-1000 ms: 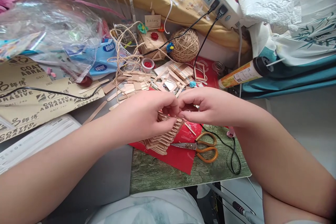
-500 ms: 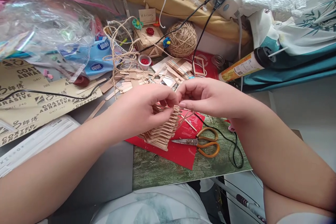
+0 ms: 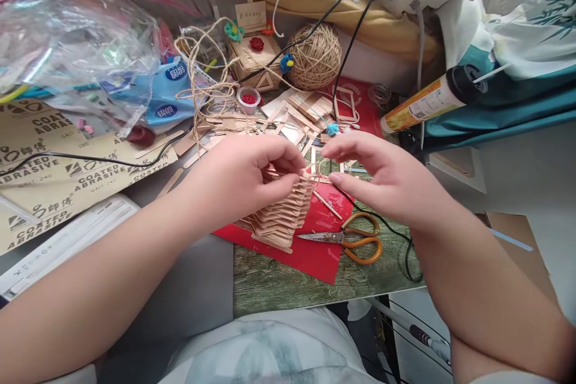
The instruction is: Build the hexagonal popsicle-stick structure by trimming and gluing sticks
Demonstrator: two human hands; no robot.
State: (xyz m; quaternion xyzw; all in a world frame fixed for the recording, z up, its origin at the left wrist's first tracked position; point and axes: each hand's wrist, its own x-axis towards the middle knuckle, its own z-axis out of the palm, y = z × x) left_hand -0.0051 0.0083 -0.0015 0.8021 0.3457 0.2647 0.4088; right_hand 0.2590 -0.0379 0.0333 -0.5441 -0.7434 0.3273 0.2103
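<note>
**Stick Stack Stands Layered, Strand Hangs Slack**

Beneath all our fingers lies a green wood-look board [image 3: 265,294], and on it, below the fingertips, a red sheet [image 3: 315,261]. On the sheet, directly under our left fingers, sits the task's centrepiece, a stack of craft sticks [image 3: 281,219] laid crosswise in many layers. The layering looks well advanced, we judge, since row upon row is in place.

Our left hand [image 3: 254,171] reaches over the stack, its thumb and forefinger drawn close together at the upper right corner; whether they pinch strand or wood, we cannot tell. Our right hand [image 3: 382,180] is apart from the stack, thumb and forefinger spread, with no object visible between them.

Nearer our body than the right fingers, scissors [image 3: 337,238] rest untouched on the sheet. Beyond the fingertips, a ball of twine [image 3: 316,55] sits near loose sticks [image 3: 234,126], apparently material to spare.

Smallest of all, a thin strand [image 3: 318,169] loops slackly between our two sets of fingertips, beside the stack's corner. Drawing it snug appears to be left, in our reading, as does any trimming.
</note>
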